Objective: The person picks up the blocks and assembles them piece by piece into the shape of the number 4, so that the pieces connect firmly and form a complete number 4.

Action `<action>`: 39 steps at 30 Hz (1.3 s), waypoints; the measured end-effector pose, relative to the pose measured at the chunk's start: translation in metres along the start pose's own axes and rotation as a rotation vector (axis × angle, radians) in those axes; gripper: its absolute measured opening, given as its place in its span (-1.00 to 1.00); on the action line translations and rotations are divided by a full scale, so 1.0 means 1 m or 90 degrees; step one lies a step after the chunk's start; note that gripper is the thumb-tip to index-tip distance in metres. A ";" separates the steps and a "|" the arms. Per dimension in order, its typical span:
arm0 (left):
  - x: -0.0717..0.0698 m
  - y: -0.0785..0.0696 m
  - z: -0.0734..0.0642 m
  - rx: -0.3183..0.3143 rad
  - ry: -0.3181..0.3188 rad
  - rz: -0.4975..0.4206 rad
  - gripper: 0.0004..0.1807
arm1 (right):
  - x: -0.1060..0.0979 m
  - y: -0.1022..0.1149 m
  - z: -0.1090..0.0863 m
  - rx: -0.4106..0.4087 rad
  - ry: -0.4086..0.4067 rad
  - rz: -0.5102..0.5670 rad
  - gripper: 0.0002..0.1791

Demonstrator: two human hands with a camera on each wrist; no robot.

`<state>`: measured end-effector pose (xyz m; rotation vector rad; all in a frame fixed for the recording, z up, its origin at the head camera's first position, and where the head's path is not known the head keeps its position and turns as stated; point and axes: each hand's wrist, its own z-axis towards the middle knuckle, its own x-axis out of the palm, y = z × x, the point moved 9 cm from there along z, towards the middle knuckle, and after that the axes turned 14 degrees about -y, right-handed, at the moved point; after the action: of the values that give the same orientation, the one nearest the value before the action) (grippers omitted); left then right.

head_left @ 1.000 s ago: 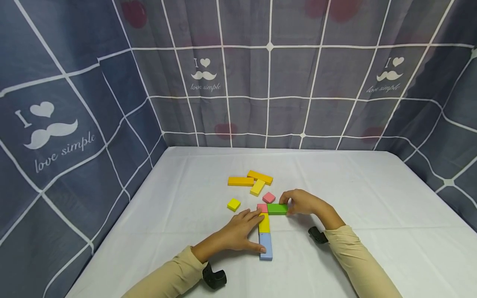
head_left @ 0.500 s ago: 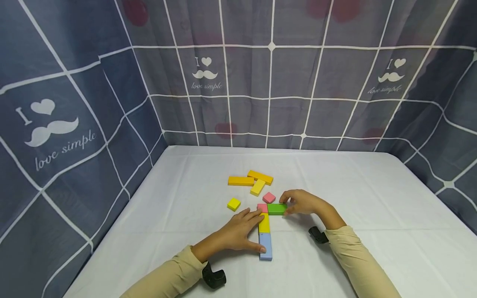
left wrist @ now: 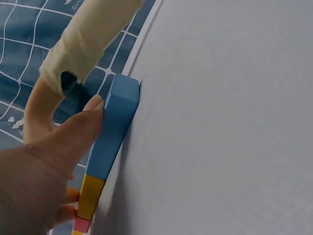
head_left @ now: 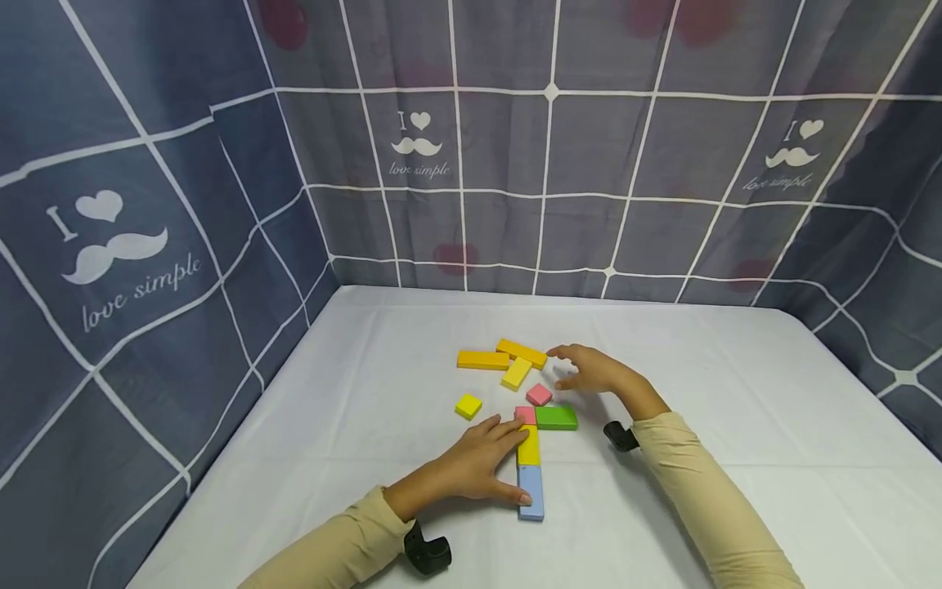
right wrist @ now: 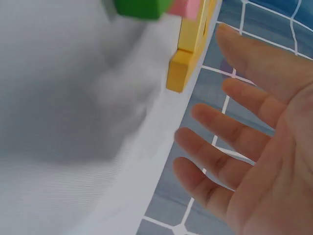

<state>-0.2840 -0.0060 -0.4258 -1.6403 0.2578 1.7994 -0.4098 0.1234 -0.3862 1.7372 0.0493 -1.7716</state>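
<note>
In the head view a blue block [head_left: 531,487], a yellow block [head_left: 529,447] and a pink block [head_left: 526,415] lie end to end in a line. A green block [head_left: 557,418] extends right from the pink one. My left hand [head_left: 474,465] rests along this line's left side, thumb on the blue block and fingertips at the pink one. The left wrist view shows the thumb against the blue block [left wrist: 115,127]. My right hand [head_left: 598,372] holds nothing, its fingers spread near the right end of a yellow-orange long block [head_left: 521,353]. A loose pink block [head_left: 539,394] lies below that hand's left side.
Another yellow-orange long block [head_left: 482,360] and a shorter yellow block [head_left: 517,374] lie at the back of the group. A small yellow block [head_left: 468,406] sits apart on the left. Dark checked cloth [head_left: 500,147] walls the white table [head_left: 706,384] behind and at both sides.
My right hand has let go of the green block and moved away towards the back, near the yellow-orange long block. The left hand stays on the line of blocks. The head view has shifted slightly.
</note>
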 end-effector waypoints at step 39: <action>0.002 0.001 -0.002 -0.006 0.013 -0.005 -0.02 | 0.035 0.032 0.074 -0.146 0.189 -0.355 0.16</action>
<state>-0.2824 -0.0073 -0.4280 -1.6644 0.2526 1.7814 -0.4573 0.0495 -0.3959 1.9131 0.9039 -1.7607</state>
